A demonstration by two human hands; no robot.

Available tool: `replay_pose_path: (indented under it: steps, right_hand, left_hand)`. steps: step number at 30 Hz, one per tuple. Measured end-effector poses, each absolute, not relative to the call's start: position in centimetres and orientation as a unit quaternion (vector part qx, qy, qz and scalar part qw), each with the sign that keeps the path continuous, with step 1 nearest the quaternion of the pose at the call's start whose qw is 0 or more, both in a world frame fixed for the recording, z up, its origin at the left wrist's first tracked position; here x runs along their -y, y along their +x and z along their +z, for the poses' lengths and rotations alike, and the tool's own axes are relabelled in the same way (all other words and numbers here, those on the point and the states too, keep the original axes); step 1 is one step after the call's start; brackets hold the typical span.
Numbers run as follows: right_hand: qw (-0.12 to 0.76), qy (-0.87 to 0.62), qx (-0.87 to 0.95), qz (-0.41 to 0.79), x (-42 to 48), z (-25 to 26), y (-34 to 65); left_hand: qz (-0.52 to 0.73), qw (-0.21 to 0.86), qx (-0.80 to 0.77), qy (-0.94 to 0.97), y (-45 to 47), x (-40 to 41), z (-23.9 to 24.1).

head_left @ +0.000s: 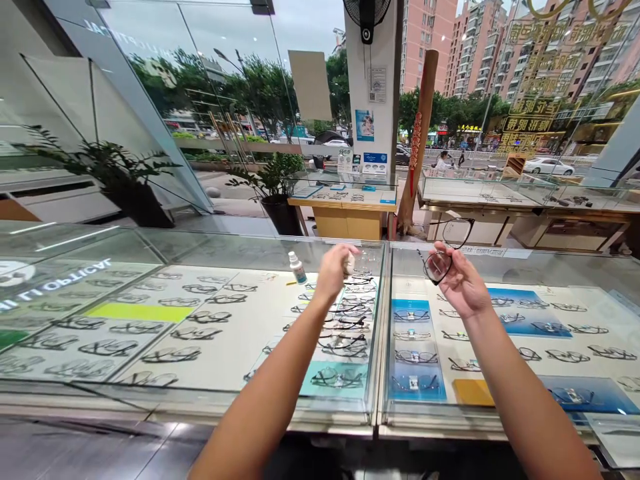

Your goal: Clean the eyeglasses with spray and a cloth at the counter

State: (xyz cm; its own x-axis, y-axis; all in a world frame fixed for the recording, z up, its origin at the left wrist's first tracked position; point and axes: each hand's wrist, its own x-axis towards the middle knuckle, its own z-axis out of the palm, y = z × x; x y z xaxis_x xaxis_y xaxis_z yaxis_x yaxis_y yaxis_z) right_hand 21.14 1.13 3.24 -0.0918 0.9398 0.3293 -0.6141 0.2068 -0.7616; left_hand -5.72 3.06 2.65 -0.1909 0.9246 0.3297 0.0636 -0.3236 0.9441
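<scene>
My right hand (pixel 461 283) is raised above the glass display counter (pixel 250 253) and pinches a pair of black-framed glasses (pixel 447 250) by one lens rim. My left hand (pixel 334 269) is closed over the counter's middle seam, its fingers wrapped round a small pale thing that I cannot make out. A small white spray bottle with a blue label (pixel 297 267) stands on the glass just left of my left hand.
Under the glass lie several rows of spectacle frames (pixel 345 327) on white, blue and green trays. Further display counters (pixel 345 197) stand behind, beside a white pillar (pixel 373 87) and potted plants (pixel 277 190). Shop windows show a street beyond.
</scene>
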Motion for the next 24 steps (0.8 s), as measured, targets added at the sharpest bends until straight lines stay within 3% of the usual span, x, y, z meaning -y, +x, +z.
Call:
replay_pose_path:
  steps: [4, 9, 13, 20, 24]
  right_hand:
    - [0.654, -0.175, 0.424, 0.602, -1.9, 3.1, 21.9]
    - [0.654, -0.192, 0.423, 0.598, -2.7, 2.5, 21.9]
    - [0.656, -0.2, 0.421, 0.594, -3.0, 2.3, 21.9]
    - [0.654, -0.21, 0.421, 0.592, -3.4, 2.0, 22.0]
    - [0.646, -0.212, 0.425, 0.598, -3.3, 1.8, 21.7]
  left_hand:
    - [0.712, 0.088, -0.525, 0.457, -10.9, -5.0, 2.9]
    - [0.657, -0.013, -0.665, 0.355, -15.3, -6.1, 1.8]
    - [0.585, -0.04, -0.751, 0.303, -16.4, -6.7, 1.0]
    - [0.4, 0.106, -0.855, 0.313, -16.0, -8.0, -1.2]
    - [0.353, 0.093, -0.852, 0.377, -16.5, -8.5, -2.5]
